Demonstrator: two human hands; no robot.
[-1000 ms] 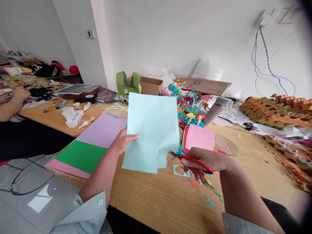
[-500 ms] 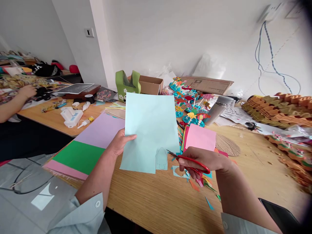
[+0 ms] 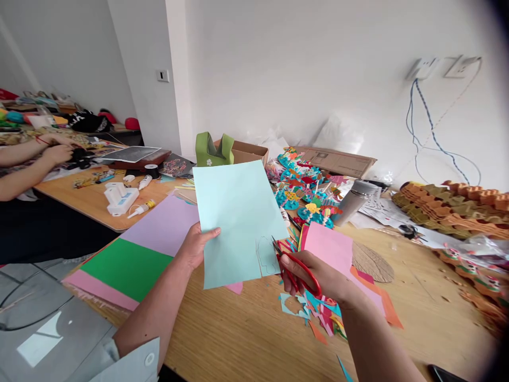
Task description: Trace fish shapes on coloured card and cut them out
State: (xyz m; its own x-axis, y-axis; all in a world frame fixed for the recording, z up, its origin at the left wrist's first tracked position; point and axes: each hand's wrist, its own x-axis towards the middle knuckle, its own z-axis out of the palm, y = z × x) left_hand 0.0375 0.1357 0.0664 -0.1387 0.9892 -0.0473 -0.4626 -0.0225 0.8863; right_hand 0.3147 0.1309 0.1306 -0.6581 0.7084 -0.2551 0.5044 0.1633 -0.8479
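My left hand (image 3: 195,245) grips the left edge of a light blue sheet (image 3: 234,212), thumb on top, and holds it up over the table. A pencilled outline (image 3: 267,254) is drawn near the sheet's lower right corner, with a slit beside it at the bottom edge. Red-handled scissors (image 3: 301,271) are in my right hand (image 3: 314,276), fingers in the loops. Their dark blades are at the sheet's right edge, beside the outline. Pink sheets (image 3: 328,245) and coloured scraps (image 3: 318,313) lie near my right hand.
Purple, green (image 3: 129,262) and pink sheets lie at left. Behind are a green felt bag (image 3: 214,151), colourful paper fish (image 3: 314,207), a metal bottle (image 3: 353,201) and a cardboard box. Another person's hands (image 3: 58,151) are at far left; a phone lies at lower right.
The sheet has tilted, and the scissors have turned more upright, their blades now closer to the outline. The camera view has shifted. A second hand of the other person now shows.
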